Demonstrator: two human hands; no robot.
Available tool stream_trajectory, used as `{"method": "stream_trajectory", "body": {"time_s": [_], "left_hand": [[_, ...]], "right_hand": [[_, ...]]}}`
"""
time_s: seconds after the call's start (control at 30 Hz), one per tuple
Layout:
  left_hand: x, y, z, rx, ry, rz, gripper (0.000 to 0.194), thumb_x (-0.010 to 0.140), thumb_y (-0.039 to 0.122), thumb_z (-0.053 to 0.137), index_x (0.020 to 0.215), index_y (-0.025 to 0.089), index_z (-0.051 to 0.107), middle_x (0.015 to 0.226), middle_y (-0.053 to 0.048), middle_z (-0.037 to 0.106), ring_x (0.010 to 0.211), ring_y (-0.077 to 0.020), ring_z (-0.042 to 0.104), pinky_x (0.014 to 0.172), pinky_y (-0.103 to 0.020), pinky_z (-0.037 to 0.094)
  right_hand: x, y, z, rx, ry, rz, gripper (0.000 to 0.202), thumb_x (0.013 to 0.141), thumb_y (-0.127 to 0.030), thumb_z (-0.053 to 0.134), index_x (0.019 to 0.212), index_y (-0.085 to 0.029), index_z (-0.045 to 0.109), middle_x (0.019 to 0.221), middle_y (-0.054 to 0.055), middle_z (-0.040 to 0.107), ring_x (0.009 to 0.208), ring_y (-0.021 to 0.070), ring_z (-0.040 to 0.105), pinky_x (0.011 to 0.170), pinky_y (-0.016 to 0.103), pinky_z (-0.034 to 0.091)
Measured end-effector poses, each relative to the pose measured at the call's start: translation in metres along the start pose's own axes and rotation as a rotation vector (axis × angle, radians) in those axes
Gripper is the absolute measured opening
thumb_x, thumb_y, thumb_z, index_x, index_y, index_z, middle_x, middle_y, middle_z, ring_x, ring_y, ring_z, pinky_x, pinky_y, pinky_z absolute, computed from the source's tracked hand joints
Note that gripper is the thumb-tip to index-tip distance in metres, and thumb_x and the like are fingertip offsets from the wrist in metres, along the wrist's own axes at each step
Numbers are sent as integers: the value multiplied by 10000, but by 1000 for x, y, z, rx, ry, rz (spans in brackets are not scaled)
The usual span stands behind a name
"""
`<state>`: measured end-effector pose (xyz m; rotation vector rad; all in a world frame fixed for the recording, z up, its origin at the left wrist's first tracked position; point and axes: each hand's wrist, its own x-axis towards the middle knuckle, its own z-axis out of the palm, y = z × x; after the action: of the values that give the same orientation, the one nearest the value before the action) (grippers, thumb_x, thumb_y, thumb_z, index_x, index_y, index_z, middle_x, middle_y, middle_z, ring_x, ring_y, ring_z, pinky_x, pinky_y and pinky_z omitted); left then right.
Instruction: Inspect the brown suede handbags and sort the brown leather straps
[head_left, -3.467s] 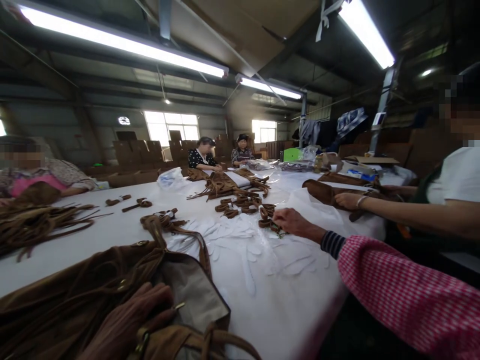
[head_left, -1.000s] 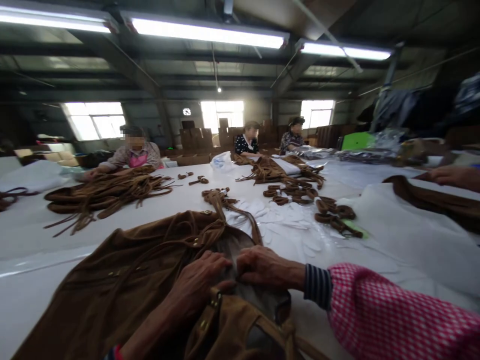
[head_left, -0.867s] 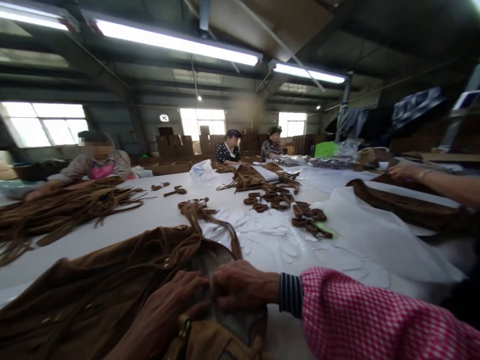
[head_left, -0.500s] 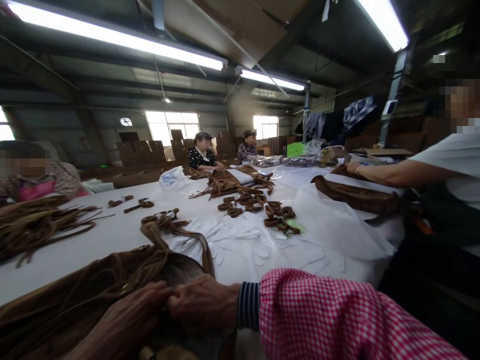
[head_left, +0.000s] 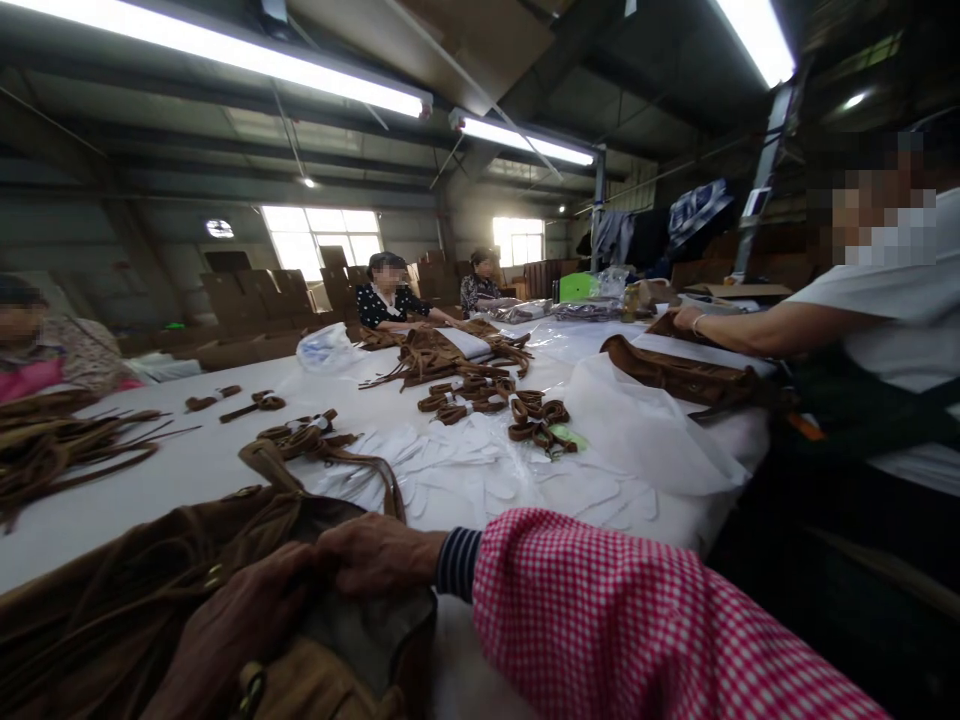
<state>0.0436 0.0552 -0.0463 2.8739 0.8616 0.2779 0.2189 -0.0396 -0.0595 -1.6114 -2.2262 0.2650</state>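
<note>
A brown suede-like bag (head_left: 97, 590) with long thin fringe strands lies at the table's near left edge. Its mouth gapes on the right side, where a pale grey lining (head_left: 367, 630) shows. My left hand (head_left: 240, 610) is closed on the bag's edge, its fingertips partly hidden. Right against it, my right hand (head_left: 375, 555) grips the same edge with curled fingers. A tan piece with a dark metal fitting (head_left: 315, 680) shows below the hands. The bag's strap (head_left: 386, 480) loops over the table beyond them.
On the white table (head_left: 225, 455) lie bundled brown straps (head_left: 465, 398), white paper-like pieces (head_left: 480, 470), a clear plastic sheet (head_left: 645, 430) and a fringed brown pile (head_left: 427, 355). A co-worker (head_left: 900, 310) stands at the right by another brown bag (head_left: 682, 375); several others sit around the table.
The view has shifted slightly, and more of the grey lining and tan piece shows. My hands still hold the bag's edge together. A co-worker across the table has stretched an arm toward the brown pile.
</note>
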Motion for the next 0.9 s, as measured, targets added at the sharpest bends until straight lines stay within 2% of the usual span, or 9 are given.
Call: {"method": "stream_trajectory", "body": {"time_s": [0.1,0.17,0.27,0.37,0.47,0.6,0.7,0.8,0.9], "left_hand": [[-5,11,-1,15,-76,-68,299,916,374,403,845,261,671,894,-26,769,861,-233,740,699,-293,507],[-6,14,1,51,-63,-110,309,945,397,382,902,255,653,920,-43,765,870,-251,735,708,-316,487],[-6,16,4,126,-26,-165,309,982,383,334,934,239,602,966,-72,758,888,-281,728,694,-341,454],[-5,20,5,168,49,-199,314,1011,357,277,934,225,551,1068,-95,740,896,-288,719,659,-344,420],[-4,23,4,166,86,-206,310,1016,362,283,939,223,550,1119,-105,722,860,-276,711,628,-336,394],[-5,23,4,151,90,-204,286,1007,361,314,932,228,555,1076,-92,725,859,-267,703,635,-328,390],[-5,21,5,172,51,-202,271,1005,362,310,934,231,537,1058,-81,725,883,-271,704,649,-328,392],[-5,21,6,192,18,-205,255,1001,366,319,929,235,525,1048,-72,725,897,-266,705,656,-322,396],[-5,21,6,203,20,-186,255,999,361,321,920,239,531,1019,-63,722,892,-252,704,655,-313,397]], "right_hand": [[-34,3,-39,123,45,-6,275,850,-154,666,1124,-149,648,1053,33,709,866,126,640,743,195,458],[-69,7,-74,138,77,62,179,861,-126,643,1034,-137,689,937,20,705,813,122,620,728,207,446],[-129,19,-123,19,234,181,163,845,-78,613,951,-131,724,865,15,695,782,124,596,758,240,428],[-184,31,-145,24,222,381,134,838,-94,607,871,-125,733,758,4,667,682,120,573,667,242,403],[-224,29,-135,28,157,442,142,855,-104,596,866,-131,734,748,8,668,670,124,577,656,248,401],[-247,10,-109,-159,89,370,193,904,-73,558,942,-164,723,909,40,684,785,139,609,734,262,409],[-247,2,-98,-298,53,359,244,934,-56,515,1041,-184,693,976,47,659,810,143,610,722,261,396],[-235,7,-92,-372,37,369,244,937,-77,541,1110,-193,668,1037,52,649,857,154,614,709,259,384],[-220,15,-86,-388,-32,392,179,941,-115,569,1066,-190,673,1011,47,648,835,153,609,666,258,351]]}}
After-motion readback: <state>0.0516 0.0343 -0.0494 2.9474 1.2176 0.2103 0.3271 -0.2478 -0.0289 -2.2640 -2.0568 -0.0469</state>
